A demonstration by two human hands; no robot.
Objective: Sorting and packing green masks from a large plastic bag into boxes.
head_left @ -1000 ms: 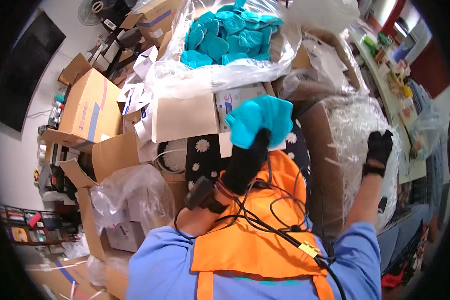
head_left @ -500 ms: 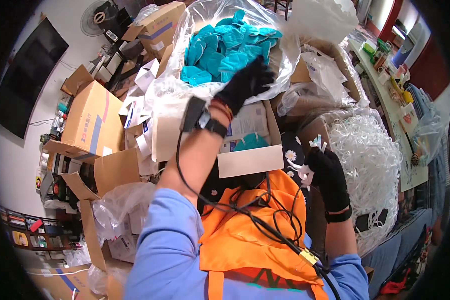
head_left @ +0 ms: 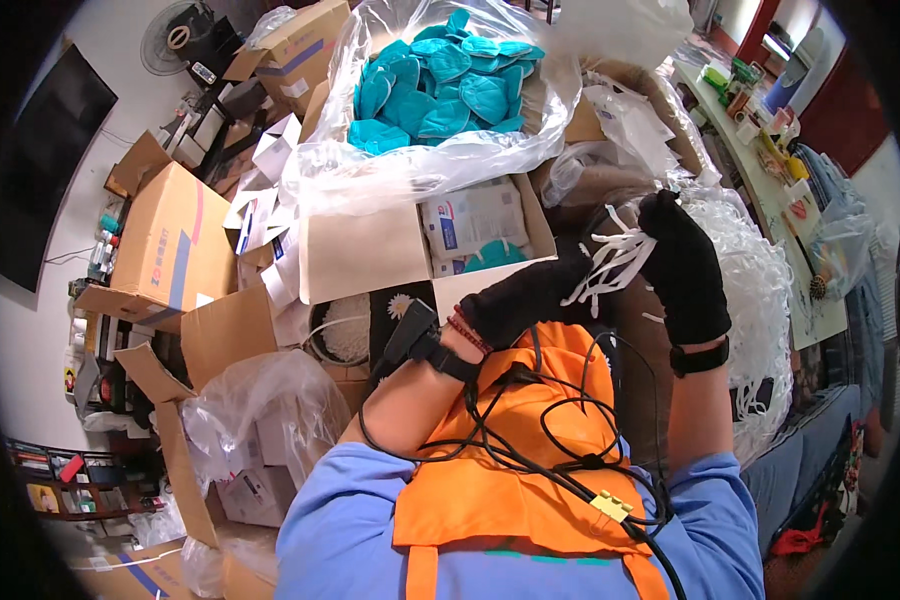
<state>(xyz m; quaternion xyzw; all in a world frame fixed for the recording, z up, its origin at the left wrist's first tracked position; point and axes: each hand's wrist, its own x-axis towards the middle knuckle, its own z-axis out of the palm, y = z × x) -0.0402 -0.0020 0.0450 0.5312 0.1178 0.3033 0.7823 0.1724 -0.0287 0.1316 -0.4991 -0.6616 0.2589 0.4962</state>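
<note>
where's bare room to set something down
The pale table looks bare at its near end, bordered by the brush and strap heap. Crowded: its far end, and between left hand and right hand, where white straps spread.

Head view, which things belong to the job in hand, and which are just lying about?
Seemingly the job's:
- held white straps
- heaped white straps
- teal masks
- small open carton

Apparently just lying about:
- fan
- dark wall screen
- clear bag far right
</note>
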